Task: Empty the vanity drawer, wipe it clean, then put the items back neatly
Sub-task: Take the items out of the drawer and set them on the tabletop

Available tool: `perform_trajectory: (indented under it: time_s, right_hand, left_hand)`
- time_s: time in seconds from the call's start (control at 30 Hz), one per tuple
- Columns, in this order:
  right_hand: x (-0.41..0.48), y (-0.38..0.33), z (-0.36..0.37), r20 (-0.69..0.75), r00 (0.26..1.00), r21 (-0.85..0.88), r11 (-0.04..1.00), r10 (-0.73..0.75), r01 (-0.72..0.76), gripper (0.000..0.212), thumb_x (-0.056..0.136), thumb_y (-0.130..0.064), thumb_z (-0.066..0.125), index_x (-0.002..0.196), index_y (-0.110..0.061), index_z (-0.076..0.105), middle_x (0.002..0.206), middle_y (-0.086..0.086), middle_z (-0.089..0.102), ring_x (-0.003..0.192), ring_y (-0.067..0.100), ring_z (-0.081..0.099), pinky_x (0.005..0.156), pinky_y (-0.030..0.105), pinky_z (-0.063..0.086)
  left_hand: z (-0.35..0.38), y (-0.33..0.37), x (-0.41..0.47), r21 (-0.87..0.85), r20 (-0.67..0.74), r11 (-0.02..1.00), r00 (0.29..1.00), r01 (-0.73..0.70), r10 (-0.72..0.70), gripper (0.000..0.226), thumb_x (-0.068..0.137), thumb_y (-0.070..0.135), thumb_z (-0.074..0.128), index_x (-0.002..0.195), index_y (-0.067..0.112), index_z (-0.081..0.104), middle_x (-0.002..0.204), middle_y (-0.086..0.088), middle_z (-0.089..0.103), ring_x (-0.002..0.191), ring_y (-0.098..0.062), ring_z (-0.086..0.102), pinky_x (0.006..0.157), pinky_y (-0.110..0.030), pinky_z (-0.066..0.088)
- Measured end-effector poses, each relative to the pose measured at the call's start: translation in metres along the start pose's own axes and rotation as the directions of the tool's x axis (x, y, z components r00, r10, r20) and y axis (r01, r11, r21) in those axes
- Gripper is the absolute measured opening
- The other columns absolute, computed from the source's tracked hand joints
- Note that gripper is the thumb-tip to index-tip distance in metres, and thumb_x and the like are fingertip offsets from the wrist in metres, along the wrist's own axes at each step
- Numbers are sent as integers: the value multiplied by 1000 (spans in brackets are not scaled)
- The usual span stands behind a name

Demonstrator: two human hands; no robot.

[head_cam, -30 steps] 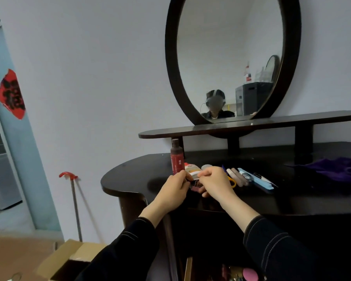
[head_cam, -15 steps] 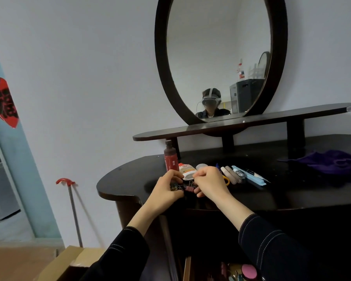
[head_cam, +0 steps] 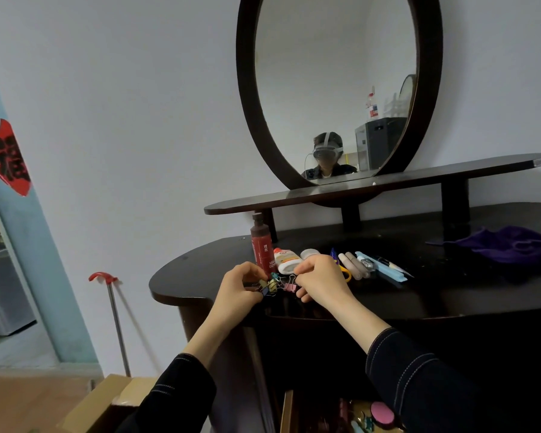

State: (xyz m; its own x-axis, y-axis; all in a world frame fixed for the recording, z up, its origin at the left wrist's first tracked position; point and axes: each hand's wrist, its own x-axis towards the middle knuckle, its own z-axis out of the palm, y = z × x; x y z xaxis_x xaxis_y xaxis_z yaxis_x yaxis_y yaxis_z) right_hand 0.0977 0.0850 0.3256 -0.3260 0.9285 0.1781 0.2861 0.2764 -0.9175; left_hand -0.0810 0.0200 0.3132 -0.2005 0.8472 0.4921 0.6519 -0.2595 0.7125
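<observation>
Both hands are at the front edge of the vanity top [head_cam: 197, 270], busy with one small heap.

Head view, the only one. Left hand [head_cam: 238, 289] curls round a knot of clips [head_cam: 274, 285], thumb and fingers pinching them. Right hand [head_cam: 320, 276] is just beside it, fingers curled, tips at the pink clip's wire loop. It reads as a pinch, though the back of the hand hides the contact. The clips are tangled and touching one another, so my guess is I am teasing them apart or bunching them into one spot.

Behind the clips, a row:
- bottle [head_cam: 260, 242], red, upright at the left end
- tube [head_cam: 286, 260], white, lying against the bottle's foot
- scissors [head_cam: 345, 271], yellow handle, partly under my right hand
- pens [head_cam: 369, 265] and sticks, side by side and parallel

They are lined up, I judge, so each is easy to find and put back in order. Cloth [head_cam: 512, 245], purple, is bunched well apart on the right, off the small things and ready for wiping.

Drawer [head_cam: 287, 410] is at the bottom edge, open below my arms. A round pink item and other bits show inside, so emptying is not finished and wiping not begun.

Mirror [head_cam: 247, 89] and shelf [head_cam: 388, 185] are above, box [head_cam: 107, 398] on the floor to the left.
</observation>
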Motion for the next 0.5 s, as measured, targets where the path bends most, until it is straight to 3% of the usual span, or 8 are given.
perform_trajectory:
  time_s: [0.07, 0.2, 0.3, 0.37, 0.43, 0.5]
  right_hand:
    - [-2, 3, 0, -19, 999, 2, 999, -50, 50, 9, 92, 2, 59, 93, 1, 68, 62, 3, 65, 50, 15, 63, 61, 35, 60]
    - [-6, 4, 0, -66, 998, 69, 997, -17, 22, 22, 93, 6, 53, 109, -4, 64, 69, 8, 66, 42, 10, 63, 49, 23, 57]
    - [-18, 11, -5, -151, 985, 67, 993, -88, 99, 25, 90, 1, 52, 107, -14, 63, 78, 2, 67, 55, 16, 71, 68, 37, 63]
    - [-30, 17, -12, -162, 978, 81, 986, -132, 147, 23, 91, -3, 53, 106, -18, 63, 86, -3, 65, 59, 16, 71, 72, 39, 63]
    - [-45, 24, -19, -211, 943, 6, 965, -256, 263, 19, 94, -7, 54, 100, -23, 63, 87, -7, 63, 62, 14, 69, 68, 30, 61]
    - [-68, 33, -25, -287, 851, -126, 898, -439, 421, 21, 94, -7, 57, 94, -27, 63, 85, -11, 64, 71, 7, 65, 68, 16, 51]
  left_hand:
    - [0, 0, -1, -12, -3, 1000, 1000, -7, 7, 28, 77, -10, 72, 89, 15, 65, 99, -3, 71, 96, -18, 69, 92, -38, 58]
    - [2, 0, -4, -50, -33, 999, 999, -18, 16, 28, 78, -5, 76, 92, 16, 66, 104, -4, 70, 103, -19, 68, 99, -39, 54]
    - [3, 2, -13, -65, -86, 997, 996, -41, 36, 31, 77, -5, 76, 95, 18, 66, 110, -5, 67, 107, -18, 65, 101, -38, 53]
    - [8, 4, -26, -54, -171, 996, 984, -66, 56, 33, 77, -6, 74, 95, 20, 65, 108, -5, 65, 105, -14, 64, 100, -36, 52]
    - [15, 8, -48, -33, -310, 993, 946, -116, 100, 29, 78, -9, 70, 94, 16, 65, 102, -4, 65, 97, -14, 64, 93, -38, 54]
    - [25, 9, -78, 14, -402, 982, 898, -188, 177, 24, 81, -6, 64, 93, 15, 63, 97, 1, 61, 95, -17, 62, 86, -38, 52]
